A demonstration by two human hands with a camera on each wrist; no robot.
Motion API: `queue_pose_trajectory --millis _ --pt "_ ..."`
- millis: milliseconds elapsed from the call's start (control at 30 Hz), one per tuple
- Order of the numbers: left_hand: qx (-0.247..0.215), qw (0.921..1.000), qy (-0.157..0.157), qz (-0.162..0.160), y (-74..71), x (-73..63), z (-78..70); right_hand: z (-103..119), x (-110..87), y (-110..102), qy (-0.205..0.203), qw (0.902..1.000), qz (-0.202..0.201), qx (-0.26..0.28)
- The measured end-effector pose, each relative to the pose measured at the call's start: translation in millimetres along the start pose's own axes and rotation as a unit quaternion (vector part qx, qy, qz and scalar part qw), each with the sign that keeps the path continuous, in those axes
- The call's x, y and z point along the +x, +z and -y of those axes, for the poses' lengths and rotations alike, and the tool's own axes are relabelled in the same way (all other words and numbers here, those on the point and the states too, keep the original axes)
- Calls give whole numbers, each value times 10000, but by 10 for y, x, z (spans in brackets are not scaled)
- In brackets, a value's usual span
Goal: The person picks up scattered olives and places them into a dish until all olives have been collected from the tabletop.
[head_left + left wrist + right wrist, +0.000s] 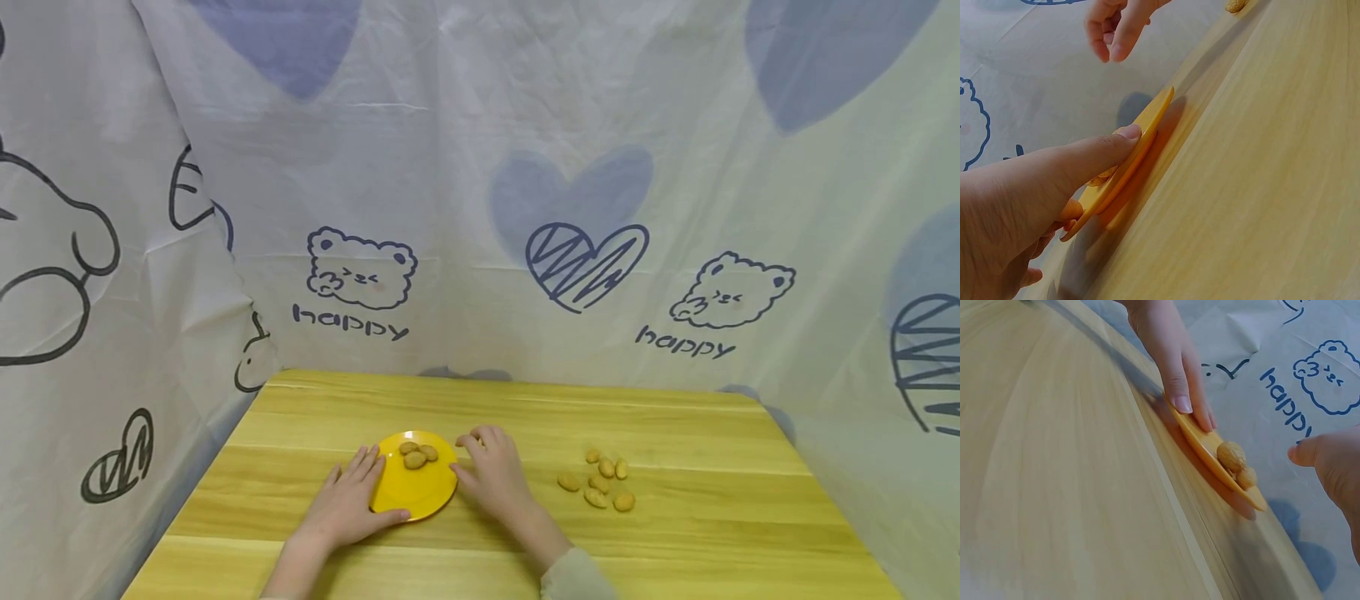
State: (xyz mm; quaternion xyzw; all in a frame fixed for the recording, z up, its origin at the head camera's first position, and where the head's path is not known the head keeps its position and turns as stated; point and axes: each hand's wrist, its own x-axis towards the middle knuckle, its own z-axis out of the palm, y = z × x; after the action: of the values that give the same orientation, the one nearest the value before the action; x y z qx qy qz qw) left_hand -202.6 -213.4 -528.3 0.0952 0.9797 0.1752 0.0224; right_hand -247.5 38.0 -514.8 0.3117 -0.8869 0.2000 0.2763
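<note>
A round yellow plate [412, 497] lies on the table with three tan peanuts in their shells [415, 460] toward its far side. My left hand [341, 504] rests against the plate's left side, straight fingers along the rim and the thumb over the near edge. In the left wrist view that thumb [1107, 150] lies on top of the rim. My right hand [491, 471] hovers just at the plate's right edge, its fingers loosely bent and nothing between them. The right wrist view shows its thumb [1316, 452] apart from the plate and peanuts.
Several more peanuts [598, 483] lie loose on the wooden table [712, 500], to the right of my right hand. A white cloth [465, 333] printed with hearts and bears hangs behind the table and at both sides.
</note>
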Motion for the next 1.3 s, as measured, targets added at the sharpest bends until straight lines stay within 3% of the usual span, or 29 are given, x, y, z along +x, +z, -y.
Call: queue_pose_trajectory --millis 533,767,1000,1300 --pt "-30 10000 -18 45 -7 -4 9 -287 -191 -224 -35 9987 -420 -269" --pt "-32 10000 -23 82 -11 -4 -2 -406 -313 -337 65 9988 -377 -297" --pt "-34 10000 -32 83 -3 4 -4 -580 -447 -438 34 9970 -353 -693" --pt "-67 9999 -11 81 -11 0 -5 -745 -598 -570 252 9969 -329 -671"
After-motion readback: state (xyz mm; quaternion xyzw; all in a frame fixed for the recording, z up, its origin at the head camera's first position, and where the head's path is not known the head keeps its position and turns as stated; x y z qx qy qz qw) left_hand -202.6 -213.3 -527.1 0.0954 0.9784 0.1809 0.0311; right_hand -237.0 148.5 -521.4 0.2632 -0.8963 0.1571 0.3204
